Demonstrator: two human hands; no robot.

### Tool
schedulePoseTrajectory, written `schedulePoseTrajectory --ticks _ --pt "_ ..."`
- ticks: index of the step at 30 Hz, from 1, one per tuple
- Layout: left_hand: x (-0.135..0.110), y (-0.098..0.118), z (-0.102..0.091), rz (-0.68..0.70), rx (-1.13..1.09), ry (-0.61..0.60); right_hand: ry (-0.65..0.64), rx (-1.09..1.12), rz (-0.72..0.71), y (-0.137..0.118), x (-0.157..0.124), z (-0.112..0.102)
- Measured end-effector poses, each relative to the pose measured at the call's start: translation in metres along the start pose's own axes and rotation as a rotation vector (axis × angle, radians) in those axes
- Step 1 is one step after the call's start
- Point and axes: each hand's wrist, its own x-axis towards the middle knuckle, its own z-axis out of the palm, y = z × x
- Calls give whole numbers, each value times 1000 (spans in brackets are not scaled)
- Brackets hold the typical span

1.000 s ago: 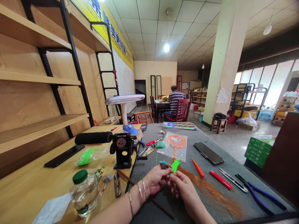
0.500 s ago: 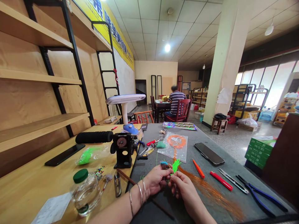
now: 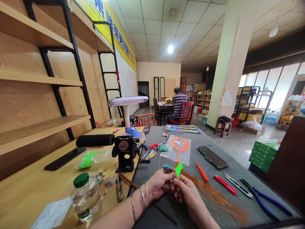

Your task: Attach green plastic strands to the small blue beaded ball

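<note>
Grey tabletop (image 3: 205, 140) beneath green strands (image 3: 179, 168); wooden shelving (image 3: 40, 127) left, pillar (image 3: 228, 63) right.

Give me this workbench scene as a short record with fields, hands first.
Left hand: pinches green strand tuft
Right hand: pinches the same tuft
Beside hands: orange strands on grey table
To the right: orange tool, red tool, scissors, blue pliers, phone
To the left: glass jar, black crank tool, lamp
Background: seated person, back turned

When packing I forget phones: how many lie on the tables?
2: a black phone on the wooden table, left; a second phone on the grey table, right. Others may be hidden.
</note>
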Motion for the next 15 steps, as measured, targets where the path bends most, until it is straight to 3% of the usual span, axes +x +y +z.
schedulePoseTrajectory --ticks 15 --pt "-4 1 6 45 60 27 -4 21 -9 2 1 -2"
